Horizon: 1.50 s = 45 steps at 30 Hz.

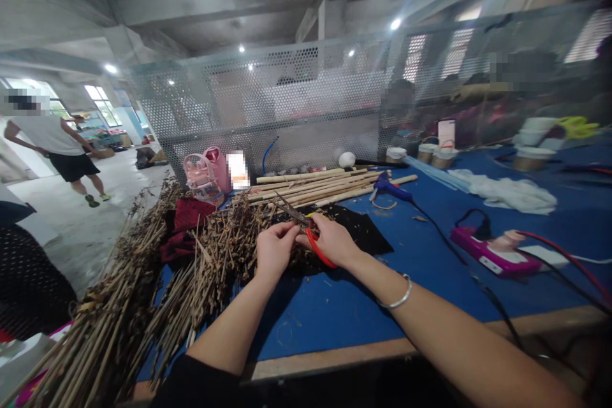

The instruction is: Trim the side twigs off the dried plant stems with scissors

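Over blue table (335, 312), hands together (277, 245), wrists angled inward.

Black sleeve (203, 386) on left arm (234, 328); slim, rounded silver-coloured bangle (406, 296) round right wrist (382, 277).

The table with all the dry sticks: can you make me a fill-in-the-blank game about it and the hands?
The right hand holds a pair of ____ with red on the handles.
The shiny bracelet is on the ____ arm.
The top of the table is coloured ____.
The dry stalks lie to the ____ of the purple power strip.

Missing words: scissors; right; blue; left.
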Each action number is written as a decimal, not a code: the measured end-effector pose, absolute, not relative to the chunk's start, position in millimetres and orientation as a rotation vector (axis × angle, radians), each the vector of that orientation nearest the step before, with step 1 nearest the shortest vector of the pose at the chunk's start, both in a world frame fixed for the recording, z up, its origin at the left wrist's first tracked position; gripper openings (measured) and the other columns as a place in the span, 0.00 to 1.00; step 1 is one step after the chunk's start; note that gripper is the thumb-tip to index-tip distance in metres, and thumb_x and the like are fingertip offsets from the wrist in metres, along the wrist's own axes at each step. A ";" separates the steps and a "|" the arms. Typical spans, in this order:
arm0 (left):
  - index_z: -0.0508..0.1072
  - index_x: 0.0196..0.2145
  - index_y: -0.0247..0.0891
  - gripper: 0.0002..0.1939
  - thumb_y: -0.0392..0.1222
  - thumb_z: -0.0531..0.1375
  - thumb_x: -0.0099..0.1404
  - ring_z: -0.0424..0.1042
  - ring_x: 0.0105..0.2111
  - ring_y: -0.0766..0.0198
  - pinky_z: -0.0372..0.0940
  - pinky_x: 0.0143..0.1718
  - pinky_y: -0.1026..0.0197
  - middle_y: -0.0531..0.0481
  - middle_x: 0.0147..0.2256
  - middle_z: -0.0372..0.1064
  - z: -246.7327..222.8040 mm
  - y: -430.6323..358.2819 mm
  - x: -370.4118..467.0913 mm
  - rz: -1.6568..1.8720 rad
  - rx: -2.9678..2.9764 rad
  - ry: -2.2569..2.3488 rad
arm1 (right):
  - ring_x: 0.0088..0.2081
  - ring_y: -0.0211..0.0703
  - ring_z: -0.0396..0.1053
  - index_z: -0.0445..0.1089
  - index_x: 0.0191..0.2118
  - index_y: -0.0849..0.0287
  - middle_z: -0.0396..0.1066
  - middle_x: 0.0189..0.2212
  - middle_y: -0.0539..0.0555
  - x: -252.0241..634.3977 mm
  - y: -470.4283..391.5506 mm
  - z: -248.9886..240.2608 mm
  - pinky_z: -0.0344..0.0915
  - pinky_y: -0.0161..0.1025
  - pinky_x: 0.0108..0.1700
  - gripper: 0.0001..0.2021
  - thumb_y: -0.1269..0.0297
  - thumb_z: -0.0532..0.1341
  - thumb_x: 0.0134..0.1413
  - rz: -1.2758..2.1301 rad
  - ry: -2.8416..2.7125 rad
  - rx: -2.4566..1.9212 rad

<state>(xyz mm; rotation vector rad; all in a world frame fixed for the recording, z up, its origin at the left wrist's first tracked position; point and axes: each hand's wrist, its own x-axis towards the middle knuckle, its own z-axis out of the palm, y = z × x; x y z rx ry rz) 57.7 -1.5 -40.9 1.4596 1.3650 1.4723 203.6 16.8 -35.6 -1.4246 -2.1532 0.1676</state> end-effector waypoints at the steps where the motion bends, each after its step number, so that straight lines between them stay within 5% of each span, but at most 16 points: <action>1: 0.76 0.32 0.34 0.13 0.45 0.61 0.51 0.71 0.29 0.62 0.64 0.33 0.63 0.45 0.29 0.74 -41.3 -1.2 57.6 1.477 1.459 1.374 | 0.29 0.40 0.66 0.61 0.35 0.57 0.68 0.28 0.52 203.4 16.7 -35.4 0.52 0.33 0.28 0.20 0.44 0.54 0.47 0.178 -2.146 -1.439; 9: 0.76 0.33 0.34 0.15 0.47 0.61 0.51 0.70 0.28 0.64 0.63 0.31 0.64 0.46 0.29 0.74 -42.9 1.4 55.1 1.529 1.422 1.350 | 0.27 0.41 0.67 0.62 0.31 0.56 0.69 0.24 0.51 203.5 18.3 -36.0 0.51 0.32 0.26 0.19 0.44 0.53 0.48 0.213 -2.154 -1.500; 18: 0.76 0.31 0.33 0.13 0.45 0.58 0.54 0.67 0.24 0.67 0.61 0.26 0.67 0.50 0.25 0.72 -34.2 -3.7 55.8 1.492 1.468 1.266 | 0.32 0.41 0.67 0.61 0.37 0.57 0.68 0.31 0.52 203.2 13.6 -33.3 0.53 0.33 0.29 0.19 0.47 0.58 0.46 0.212 -2.198 -1.434; 30: 0.75 0.35 0.33 0.16 0.46 0.59 0.52 0.67 0.25 0.67 0.62 0.25 0.67 0.47 0.28 0.72 -39.3 0.4 57.9 1.556 1.314 1.205 | 0.26 0.39 0.66 0.63 0.31 0.56 0.68 0.23 0.49 202.4 16.1 -34.4 0.51 0.32 0.26 0.17 0.46 0.55 0.48 0.284 -2.162 -1.450; 36: 0.75 0.31 0.32 0.14 0.46 0.57 0.54 0.64 0.22 0.69 0.60 0.23 0.68 0.51 0.21 0.69 -36.3 -2.5 56.1 1.513 1.395 1.209 | 0.32 0.41 0.67 0.62 0.37 0.58 0.68 0.30 0.52 202.2 14.1 -33.4 0.53 0.33 0.30 0.20 0.48 0.59 0.44 0.207 -2.192 -1.443; 42: 0.76 0.33 0.33 0.14 0.45 0.58 0.54 0.69 0.28 0.64 0.63 0.30 0.65 0.47 0.30 0.73 -35.9 -4.6 59.3 1.508 1.454 1.224 | 0.33 0.40 0.64 0.60 0.36 0.59 0.65 0.32 0.53 204.2 15.7 -33.1 0.54 0.34 0.32 0.19 0.49 0.59 0.45 0.197 -2.197 -1.401; 45: 0.76 0.31 0.33 0.13 0.45 0.58 0.54 0.67 0.25 0.66 0.62 0.27 0.67 0.49 0.25 0.72 -34.8 -4.9 59.1 1.533 1.437 1.245 | 0.33 0.41 0.64 0.60 0.35 0.59 0.65 0.32 0.53 204.4 16.5 -32.2 0.55 0.34 0.32 0.19 0.48 0.59 0.44 0.150 -2.203 -1.383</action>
